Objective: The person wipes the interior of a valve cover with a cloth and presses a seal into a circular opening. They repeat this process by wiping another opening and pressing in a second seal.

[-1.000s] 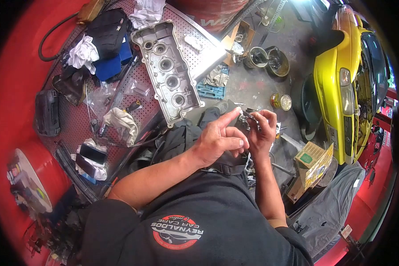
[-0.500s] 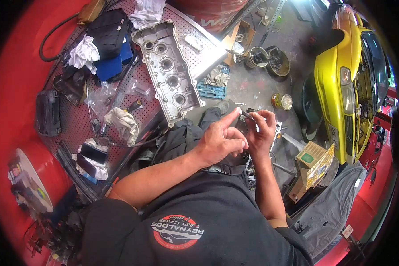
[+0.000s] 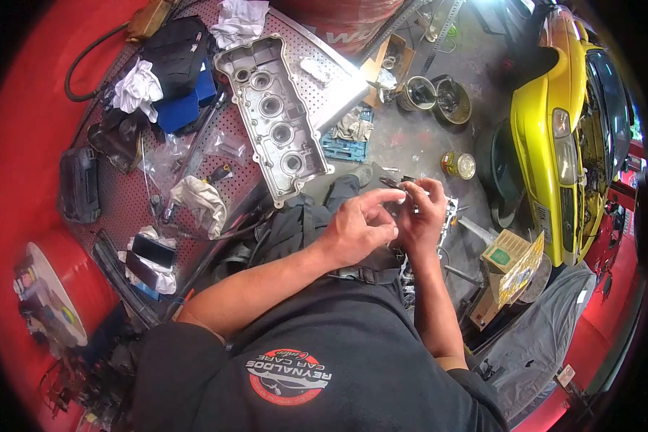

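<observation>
My right hand [image 3: 423, 218] is closed, thumb and fingers pinching a narrow dark metal tool [image 3: 390, 183] whose tip points away to the left; its exact kind is unclear. Close beside it, my left hand [image 3: 354, 229] has its thumb and forefinger apart, the forefinger tip right at the tool and the right fingers. Nothing shows in the left hand. Below and behind the right hand, part of a silvery engine part [image 3: 450, 214] shows. Ahead to the left, a metal valve cover [image 3: 306, 147] with several round holes rests on the bench.
The perforated bench [image 3: 194, 155] carries rags [image 3: 198, 205], a black bag [image 3: 176, 54] and phones [image 3: 153, 250]. Beyond lie a blue tool case [image 3: 345, 149], metal pails [image 3: 417, 93] and a can [image 3: 459, 165]. Cardboard boxes [image 3: 504, 255] and a yellow car [image 3: 540, 165] stand right.
My left forefinger has drawn back and bent from its stretched position along the tool. The right hand keeps its hold, with the tool turned slightly.
</observation>
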Tool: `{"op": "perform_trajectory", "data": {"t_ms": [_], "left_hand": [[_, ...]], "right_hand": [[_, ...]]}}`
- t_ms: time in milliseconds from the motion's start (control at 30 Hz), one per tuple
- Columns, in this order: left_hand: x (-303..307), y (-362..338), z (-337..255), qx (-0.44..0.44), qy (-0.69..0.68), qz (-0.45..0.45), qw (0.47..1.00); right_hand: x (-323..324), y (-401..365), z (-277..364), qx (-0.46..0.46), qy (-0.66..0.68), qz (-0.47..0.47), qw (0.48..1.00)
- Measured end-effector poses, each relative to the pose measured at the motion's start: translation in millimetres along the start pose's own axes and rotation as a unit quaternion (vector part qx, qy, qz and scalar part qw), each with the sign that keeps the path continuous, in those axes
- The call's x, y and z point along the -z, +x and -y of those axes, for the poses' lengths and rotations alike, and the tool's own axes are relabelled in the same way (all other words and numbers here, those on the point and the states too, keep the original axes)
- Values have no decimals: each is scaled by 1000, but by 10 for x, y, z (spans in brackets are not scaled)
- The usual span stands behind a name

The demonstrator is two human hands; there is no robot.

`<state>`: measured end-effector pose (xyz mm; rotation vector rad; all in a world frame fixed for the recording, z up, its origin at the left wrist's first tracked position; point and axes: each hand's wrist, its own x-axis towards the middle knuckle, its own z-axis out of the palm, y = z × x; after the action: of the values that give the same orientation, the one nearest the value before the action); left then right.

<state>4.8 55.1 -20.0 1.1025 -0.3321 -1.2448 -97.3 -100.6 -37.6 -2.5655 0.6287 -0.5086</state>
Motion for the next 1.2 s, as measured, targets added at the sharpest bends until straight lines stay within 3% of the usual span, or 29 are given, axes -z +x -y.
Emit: {"op": "perform_trajectory", "data": {"t_ms": [100, 167, 233, 333, 433, 567, 667, 767, 833, 900, 967, 1033, 1100, 1133, 1200], "left_hand": [[52, 34, -21, -124, 67, -89, 986], [218, 103, -111, -215, 236, -201, 926], [357, 150, -244, -261, 331, -223, 879], [380, 228, -334, -280, 409, -131, 859], [379, 295, -327, -278, 469, -100, 832], [394, 346, -317, -218, 498, -86, 835], [409, 312, -380, -216, 460, -106, 855], [409, 321, -439, -230, 440, -137, 857], [340, 304, -461, -299, 440, -248, 810], [222, 276, -466, -327, 338, -340, 814], [61, 165, -415, -312, 123, -399, 853], [-83, 113, -230, -210, -49, -326, 921], [-244, 87, -109, -89, -214, -226, 946], [-362, 138, -15, -91, -311, -198, 925], [-618, 284, 39, -167, -325, -250, 897]], "right_hand": [[6, 75, 75, -5, -14, 20, 1000], [15, 114, 123, -4, -21, 40, 999], [41, 167, 175, 13, -39, 71, 997], [51, 236, 236, 36, -31, 97, 994], [103, 319, 329, 64, -39, 124, 989], [81, 356, 343, 76, -11, 108, 991], [19, 351, 296, 37, 77, 99, 991], [-69, 337, 115, -109, 294, 184, 931], [-110, 351, 3, -106, 336, 165, 921], [-158, 366, -136, -108, 384, 113, 910], [-117, 396, -161, -138, 451, 76, 879], [-60, 451, -224, -139, 482, 60, 863], [-49, 503, -338, -114, 503, 56, 855], [-46, 519, -402, -97, 510, 55, 853], [-30, 531, -520, -73, 520, 51, 849]]}}
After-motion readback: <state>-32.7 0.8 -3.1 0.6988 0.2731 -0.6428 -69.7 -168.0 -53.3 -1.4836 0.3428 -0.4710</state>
